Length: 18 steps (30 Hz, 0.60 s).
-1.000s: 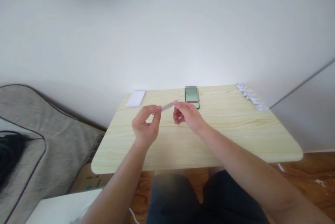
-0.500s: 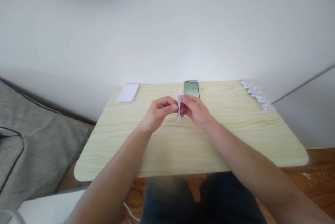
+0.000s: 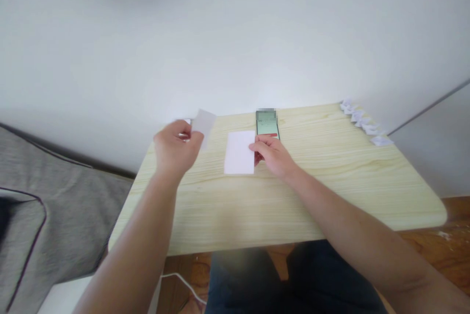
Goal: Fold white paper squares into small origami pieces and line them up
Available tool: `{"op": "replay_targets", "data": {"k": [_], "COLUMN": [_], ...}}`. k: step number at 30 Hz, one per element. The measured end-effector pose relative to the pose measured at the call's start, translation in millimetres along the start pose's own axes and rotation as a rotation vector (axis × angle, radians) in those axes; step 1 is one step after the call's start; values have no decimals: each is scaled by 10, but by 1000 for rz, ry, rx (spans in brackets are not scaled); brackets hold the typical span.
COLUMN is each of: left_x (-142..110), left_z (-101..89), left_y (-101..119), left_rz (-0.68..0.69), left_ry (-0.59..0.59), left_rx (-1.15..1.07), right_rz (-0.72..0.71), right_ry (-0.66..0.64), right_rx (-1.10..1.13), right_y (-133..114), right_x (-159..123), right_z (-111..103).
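White paper mid-frame is pinched in the right hand; left of centre, the left hand grips a greyish sheet.

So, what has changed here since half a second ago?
The left hand has moved left, away from the right hand, carrying a thin sheet; the right hand keeps a white sheet, now broad face to the camera instead of edge-on. The phone and row of folded papers stay on the table.

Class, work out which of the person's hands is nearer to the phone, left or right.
Right. The right hand, holding a white sheet, is just on the near side of the phone; the left hand is farther off, to its left.
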<state>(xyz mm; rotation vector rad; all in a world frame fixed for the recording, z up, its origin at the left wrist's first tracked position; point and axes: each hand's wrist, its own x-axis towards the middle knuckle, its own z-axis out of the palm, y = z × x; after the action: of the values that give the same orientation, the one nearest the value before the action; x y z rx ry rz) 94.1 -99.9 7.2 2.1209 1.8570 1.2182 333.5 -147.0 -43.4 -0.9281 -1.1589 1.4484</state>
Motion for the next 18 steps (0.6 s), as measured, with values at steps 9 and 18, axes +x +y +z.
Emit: {"op": "replay_targets", "data": {"k": [9, 18], "left_x": [523, 26], "left_z": [215, 331], "left_y": [-800, -23], "left_rz": [61, -169], "left_ry": [-141, -196], "left_rx": [537, -206], "right_rz": [85, 40], "right_ry": [10, 6], "right_rx": [18, -39], "right_y": [10, -157], "right_x": [-100, -499], "right_z": [23, -297]}}
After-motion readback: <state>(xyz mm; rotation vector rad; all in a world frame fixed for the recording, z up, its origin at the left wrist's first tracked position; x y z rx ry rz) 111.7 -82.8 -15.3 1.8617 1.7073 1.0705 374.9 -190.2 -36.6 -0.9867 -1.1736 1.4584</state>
